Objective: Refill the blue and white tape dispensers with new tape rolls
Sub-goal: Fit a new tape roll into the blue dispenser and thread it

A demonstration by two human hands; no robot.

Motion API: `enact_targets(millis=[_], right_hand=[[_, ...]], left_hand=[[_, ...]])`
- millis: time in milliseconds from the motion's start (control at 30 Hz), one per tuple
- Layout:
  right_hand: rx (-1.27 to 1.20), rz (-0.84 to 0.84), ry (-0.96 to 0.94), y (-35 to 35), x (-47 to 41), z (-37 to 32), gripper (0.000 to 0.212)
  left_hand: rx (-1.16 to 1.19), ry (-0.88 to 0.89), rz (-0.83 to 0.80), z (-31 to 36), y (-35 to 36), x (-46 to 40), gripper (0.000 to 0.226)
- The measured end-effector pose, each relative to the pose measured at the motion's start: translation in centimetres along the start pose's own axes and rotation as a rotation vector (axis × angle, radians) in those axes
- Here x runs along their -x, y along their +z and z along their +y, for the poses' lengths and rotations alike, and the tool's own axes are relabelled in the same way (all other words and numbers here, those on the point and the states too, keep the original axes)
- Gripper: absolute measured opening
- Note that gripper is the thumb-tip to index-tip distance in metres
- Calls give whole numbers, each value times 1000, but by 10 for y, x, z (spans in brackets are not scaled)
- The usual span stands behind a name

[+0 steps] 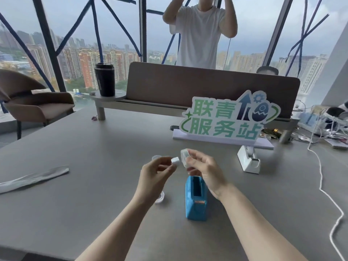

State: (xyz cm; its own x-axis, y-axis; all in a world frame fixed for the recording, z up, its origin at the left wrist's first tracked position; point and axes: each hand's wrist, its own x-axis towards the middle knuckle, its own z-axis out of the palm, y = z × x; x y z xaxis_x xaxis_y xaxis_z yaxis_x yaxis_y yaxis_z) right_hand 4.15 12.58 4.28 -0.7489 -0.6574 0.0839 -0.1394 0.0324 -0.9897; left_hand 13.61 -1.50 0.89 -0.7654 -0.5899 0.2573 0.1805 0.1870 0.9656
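The blue tape dispenser (196,200) stands on the grey table (94,166) just below my hands, its slot showing no roll. Above it, my right hand (202,169) grips a clear tape roll (184,155) by its edge. My left hand (156,171) pinches a small white spindle core (175,160) close to the roll's left side. The white tape dispenser (248,159) stands further right, in front of the sign. Another clear tape roll (160,197) lies on the table, partly hidden under my left wrist. A small clear piece (156,157) sits behind my left fingers.
A green-lettered sign (226,117) stands on a white base behind the dispensers. A crumpled plastic wrapper (32,178) lies at the left. A white cable (323,185) trails down the right side. A black cup (104,80) rests on a raised shelf. A person stands beyond the divider.
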Motion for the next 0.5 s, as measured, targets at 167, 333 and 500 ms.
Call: enact_targets(millis=[167, 333, 500], right_hand=[[24, -44, -37, -13, 11, 0, 36], [86, -17, -71, -24, 16, 3, 37], [146, -1, -111, -32, 17, 7, 34]], left_hand=[[-8, 76, -71, 14, 23, -1, 21], [-109, 126, -88, 17, 32, 0, 17], [-161, 123, -111, 21, 38, -5, 18]])
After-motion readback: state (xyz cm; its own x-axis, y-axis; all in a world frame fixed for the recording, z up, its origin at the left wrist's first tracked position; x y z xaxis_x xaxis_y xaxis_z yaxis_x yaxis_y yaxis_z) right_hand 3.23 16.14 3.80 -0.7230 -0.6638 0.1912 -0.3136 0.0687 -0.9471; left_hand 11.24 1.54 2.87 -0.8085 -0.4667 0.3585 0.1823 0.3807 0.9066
